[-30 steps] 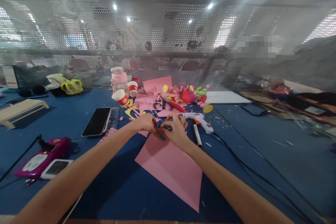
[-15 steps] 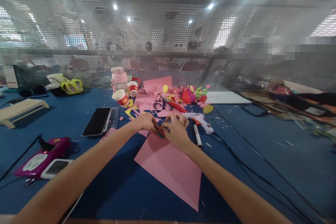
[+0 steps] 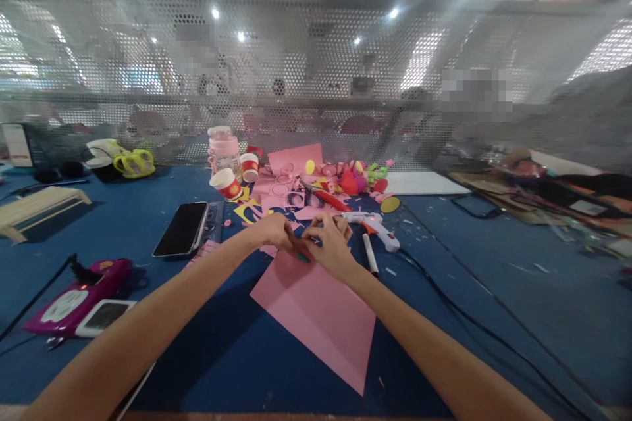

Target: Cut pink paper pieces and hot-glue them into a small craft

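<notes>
In the head view, my left hand (image 3: 275,230) is closed, fingers curled down on a small dark red piece (image 3: 301,248) with a bit of green at its lower edge. From the other side my right hand (image 3: 330,242) pinches the same piece between thumb and fingers. Part of it is hidden by the fingers, so its exact kind cannot be made out. Beneath both hands a pink paper sheet (image 3: 320,316) lies turned at an angle on the blue table. Just right of my right hand is a white hot glue gun (image 3: 378,228), with a white marker (image 3: 370,253) beside it.
Pink and yellow paper scraps (image 3: 276,189), red-handled scissors (image 3: 330,199) and two paper cups (image 3: 226,183) lie beyond the hands. A phone (image 3: 182,229) and a purple power strip (image 3: 76,296) are at left. The glue gun's cord (image 3: 459,302) runs across the right side.
The view has shifted slightly, and the pink sheet has turned a little, its near corner moving left. Both hands stay together on the red piece.
</notes>
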`<state>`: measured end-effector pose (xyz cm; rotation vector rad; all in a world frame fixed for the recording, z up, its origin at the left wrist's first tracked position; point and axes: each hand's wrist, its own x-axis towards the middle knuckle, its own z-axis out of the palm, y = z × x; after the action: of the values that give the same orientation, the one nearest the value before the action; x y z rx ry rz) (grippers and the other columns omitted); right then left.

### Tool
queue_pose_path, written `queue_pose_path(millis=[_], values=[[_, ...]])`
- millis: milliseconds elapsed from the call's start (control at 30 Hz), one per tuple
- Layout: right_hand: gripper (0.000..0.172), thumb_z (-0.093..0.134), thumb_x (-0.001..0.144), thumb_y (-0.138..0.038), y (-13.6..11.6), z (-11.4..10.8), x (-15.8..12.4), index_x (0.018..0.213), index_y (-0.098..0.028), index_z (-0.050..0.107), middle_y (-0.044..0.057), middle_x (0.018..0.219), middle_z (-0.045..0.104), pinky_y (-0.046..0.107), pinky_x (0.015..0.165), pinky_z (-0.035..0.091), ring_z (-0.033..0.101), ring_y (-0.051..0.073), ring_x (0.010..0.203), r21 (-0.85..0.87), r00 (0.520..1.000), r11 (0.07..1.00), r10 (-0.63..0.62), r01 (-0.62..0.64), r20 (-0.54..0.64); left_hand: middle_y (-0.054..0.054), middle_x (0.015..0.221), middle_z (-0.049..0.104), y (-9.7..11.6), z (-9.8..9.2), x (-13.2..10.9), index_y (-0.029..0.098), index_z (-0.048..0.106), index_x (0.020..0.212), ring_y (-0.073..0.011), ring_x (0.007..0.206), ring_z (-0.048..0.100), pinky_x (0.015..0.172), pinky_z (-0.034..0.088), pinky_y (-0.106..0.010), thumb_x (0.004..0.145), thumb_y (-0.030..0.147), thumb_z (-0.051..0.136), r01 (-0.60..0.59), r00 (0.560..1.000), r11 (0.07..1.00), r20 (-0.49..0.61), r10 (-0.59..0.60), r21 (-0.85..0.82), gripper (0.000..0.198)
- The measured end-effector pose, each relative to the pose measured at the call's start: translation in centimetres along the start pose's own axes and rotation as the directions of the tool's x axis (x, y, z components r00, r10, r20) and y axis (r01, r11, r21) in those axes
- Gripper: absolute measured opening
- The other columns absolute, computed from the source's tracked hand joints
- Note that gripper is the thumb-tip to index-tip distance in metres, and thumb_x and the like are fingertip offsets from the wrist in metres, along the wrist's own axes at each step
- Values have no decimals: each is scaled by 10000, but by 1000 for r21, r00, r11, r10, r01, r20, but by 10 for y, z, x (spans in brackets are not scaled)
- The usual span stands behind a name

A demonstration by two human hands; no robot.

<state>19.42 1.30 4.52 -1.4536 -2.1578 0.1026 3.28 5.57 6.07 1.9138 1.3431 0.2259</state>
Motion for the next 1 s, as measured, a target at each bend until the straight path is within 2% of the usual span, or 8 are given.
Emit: queue_pose_path(millis=[233, 367, 533, 633, 733, 1000], values=[[92, 596, 724, -264, 2, 3, 1, 692, -261, 682, 33, 938, 482, 363, 769, 252, 367, 216, 922, 47, 998, 997, 55, -54, -24, 9, 635, 645, -4, -7, -1, 159, 695, 741, -135, 635, 552, 578, 393, -193, 487, 300, 677, -89, 993, 994, 79, 93, -59, 290], [102, 584, 721, -240, 1, 2, -1, 702, -265, 681, 38, 953, 480, 384, 765, 238, 348, 225, 922, 18, 999, 1000, 16, -15, -47, 16, 594, 635, -6, -7, 0, 159, 705, 727, -137, 634, 554, 584, 395, -193, 473, 266, 685, -91, 994, 994, 52, 94, -61, 276], [215, 503, 786, -344, -2, 0, -4, 689, -258, 675, 46, 987, 472, 420, 792, 215, 312, 238, 935, -97, 999, 995, -19, 14, -50, 25, 595, 641, -7, -5, 0, 176, 716, 775, -133, 620, 553, 573, 398, -189, 474, 227, 674, -92, 994, 988, 51, 98, -121, 308], [210, 506, 783, -303, -2, 1, -4, 661, -251, 669, 42, 1009, 472, 433, 804, 199, 296, 248, 954, -134, 998, 991, -20, 13, -53, 14, 625, 659, -6, -4, 0, 177, 716, 776, -143, 643, 566, 579, 405, -192, 465, 222, 674, -75, 997, 993, 23, 77, -86, 317], [196, 508, 776, -261, -2, 2, -4, 664, -238, 668, 44, 989, 488, 416, 784, 211, 309, 240, 938, -101, 999, 995, -11, 6, -43, -2, 637, 666, -5, -3, 0, 160, 716, 763, -158, 665, 578, 589, 415, -201, 459, 230, 677, -51, 999, 997, 10, 52, -50, 314], [127, 565, 728, -218, -1, 2, 0, 690, -255, 680, 40, 950, 495, 380, 770, 229, 330, 229, 937, 2, 999, 999, 50, -50, -21, 8, 625, 657, -5, 0, 1, 152, 709, 721, -155, 645, 574, 580, 416, -204, 419, 229, 703, -23, 1000, 997, 12, 24, -77, 311]])
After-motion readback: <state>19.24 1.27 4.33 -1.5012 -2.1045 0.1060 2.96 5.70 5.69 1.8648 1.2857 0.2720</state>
